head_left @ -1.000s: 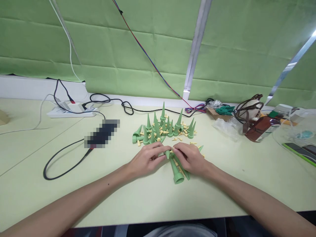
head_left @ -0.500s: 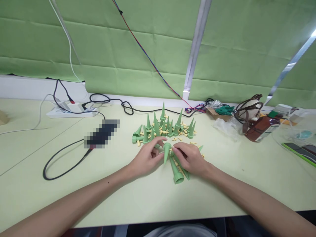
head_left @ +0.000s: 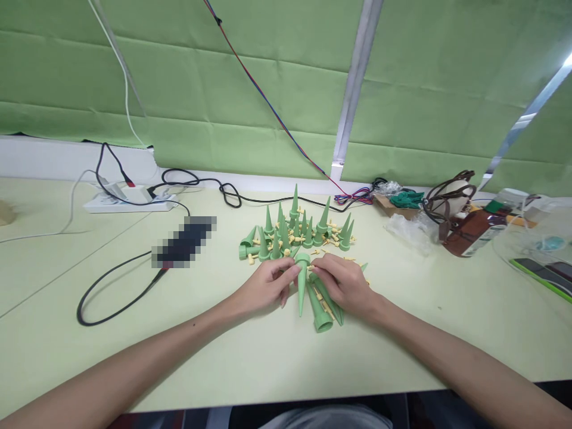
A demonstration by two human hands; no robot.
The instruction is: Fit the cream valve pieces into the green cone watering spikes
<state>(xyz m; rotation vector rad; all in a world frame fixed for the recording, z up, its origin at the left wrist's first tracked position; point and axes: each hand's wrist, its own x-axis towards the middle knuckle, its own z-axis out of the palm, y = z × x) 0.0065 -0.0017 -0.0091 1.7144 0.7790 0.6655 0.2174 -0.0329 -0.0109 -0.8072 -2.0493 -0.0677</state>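
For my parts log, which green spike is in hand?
The green spike that the left hand grips near its wide end, beside the right hand; the other spikes stand or lie on the table.

A pale yellow-green, smooth-topped table [head_left: 268, 363] carries, near its middle, a cluster of light green plastic cones [head_left: 323, 219], many upright and some lying down, with small pale yellow plastic pegs [head_left: 315, 251] scattered among them. Nearer the front edge lies a light green hollow-based cone [head_left: 319, 313] on its side. To the left rest a white, long power strip [head_left: 134, 209] and a dark, pixelated flat object [head_left: 185, 241]; to the right, a crumpled clear plastic bag [head_left: 413, 237] and a reddish-brown, green-capped bottle [head_left: 469, 235].
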